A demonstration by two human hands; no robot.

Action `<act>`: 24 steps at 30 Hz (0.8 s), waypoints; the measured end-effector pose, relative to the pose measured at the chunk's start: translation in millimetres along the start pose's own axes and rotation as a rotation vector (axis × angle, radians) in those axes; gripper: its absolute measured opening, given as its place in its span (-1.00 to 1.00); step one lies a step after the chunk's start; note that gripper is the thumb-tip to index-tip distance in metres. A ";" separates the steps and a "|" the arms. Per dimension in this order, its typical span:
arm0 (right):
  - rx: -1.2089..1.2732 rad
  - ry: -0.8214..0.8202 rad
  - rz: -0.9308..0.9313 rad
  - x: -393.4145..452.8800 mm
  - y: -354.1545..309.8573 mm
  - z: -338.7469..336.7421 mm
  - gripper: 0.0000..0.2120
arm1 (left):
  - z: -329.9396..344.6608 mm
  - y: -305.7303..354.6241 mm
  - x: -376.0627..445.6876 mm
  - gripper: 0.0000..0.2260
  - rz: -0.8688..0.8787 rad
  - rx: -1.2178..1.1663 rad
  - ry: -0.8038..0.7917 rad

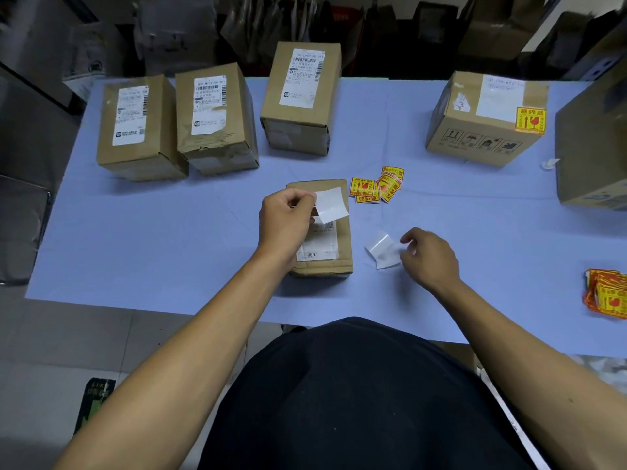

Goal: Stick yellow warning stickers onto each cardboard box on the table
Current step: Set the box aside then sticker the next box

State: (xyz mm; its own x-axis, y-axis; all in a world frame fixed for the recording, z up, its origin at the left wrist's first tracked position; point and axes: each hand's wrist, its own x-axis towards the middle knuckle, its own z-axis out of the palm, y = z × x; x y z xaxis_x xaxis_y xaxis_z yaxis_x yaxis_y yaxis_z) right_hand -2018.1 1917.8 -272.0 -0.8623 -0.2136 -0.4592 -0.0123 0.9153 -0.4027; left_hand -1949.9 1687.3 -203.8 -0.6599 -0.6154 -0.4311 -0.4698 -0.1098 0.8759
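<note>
A small flat cardboard box [334,262] lies in front of me on the blue table [152,239]. Above its top, my left hand [285,218] pinches a white square sheet [331,205]; no printed side shows. To the right of the box, my right hand [429,256] holds the edge of a glossy white backing sheet [383,251] just over the table. Loose yellow warning stickers [376,188] lie beyond the box. Three upright boxes [139,127], [217,120], [300,96] stand at the back left. The back right box [475,130] carries a yellow sticker [531,121].
A large cardboard box [590,154] stands at the right edge. A stack of yellow stickers [607,296] lies at the near right edge of the table. A scrap of white paper [548,163] lies beside the large box. Bags and cartons crowd the dark area behind the table.
</note>
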 end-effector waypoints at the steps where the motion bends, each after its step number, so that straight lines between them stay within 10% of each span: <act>1: 0.035 0.068 -0.062 -4.2 -7.5 -3.3 -0.74 | -0.3 -0.1 0.5 -0.86 -0.002 0.014 0.003; 8: 0.338 0.145 -0.513 -35.1 -100.8 -18.5 -0.84 | 11.8 -4.0 -6.0 -0.84 -0.056 0.017 -0.051; 15: 0.375 0.115 -0.386 -35.3 -111.1 -14.1 -0.97 | 7.2 7.3 -16.3 -0.91 -0.303 -0.325 -0.271; 20: 1.134 -0.134 0.058 -33.4 -103.6 -21.8 -0.85 | -7.1 0.4 -13.5 -0.89 -0.310 -0.190 -0.291; 24: 1.214 -0.255 0.110 -43.0 -95.1 -18.8 -0.88 | -12.3 -9.7 -18.4 -0.91 -0.349 -0.118 -0.417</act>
State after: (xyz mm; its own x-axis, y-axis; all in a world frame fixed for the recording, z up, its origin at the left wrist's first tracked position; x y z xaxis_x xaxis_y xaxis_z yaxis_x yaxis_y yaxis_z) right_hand -1989.3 1846.4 -199.1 -0.7047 -0.3402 -0.6226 0.6463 0.0543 -0.7612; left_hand -1926.0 1690.1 -201.6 -0.6643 -0.1683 -0.7283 -0.6491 -0.3533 0.6737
